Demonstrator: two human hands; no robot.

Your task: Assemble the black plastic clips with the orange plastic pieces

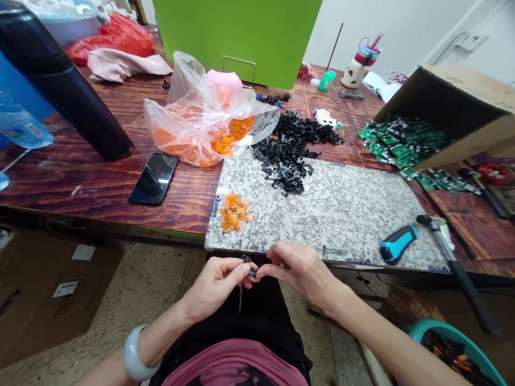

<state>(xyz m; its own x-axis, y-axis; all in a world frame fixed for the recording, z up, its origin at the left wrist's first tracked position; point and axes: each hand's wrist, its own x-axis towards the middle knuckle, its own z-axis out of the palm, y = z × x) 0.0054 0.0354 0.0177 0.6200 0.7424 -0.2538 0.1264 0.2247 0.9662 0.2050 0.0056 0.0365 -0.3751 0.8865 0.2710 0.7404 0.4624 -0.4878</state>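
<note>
Above my lap, my left hand [222, 281] pinches a small black plastic part [246, 258] between thumb and fingers. A thin metal rod [240, 301] points down below those fingertips. My right hand [298, 268] is curled, its thumb tip meeting the part's right side; fingers hide much of the contact. Just beyond the hands lies a speckled stone-pattern board [277, 221]. On it are a small pile of orange plastic clips [234, 211], a heap of black plastic parts [286, 161] and several thin metal wires [328, 214].
An open plastic bag [181, 124] of orange parts sits behind the board. A phone [153, 178] and dark bottle [76, 100] are left. At right are a blue-black handle [399, 244], a hammer [460, 278], and a cardboard box [464, 99] spilling green pieces [400, 140]. A teal bucket [451, 335] stands below.
</note>
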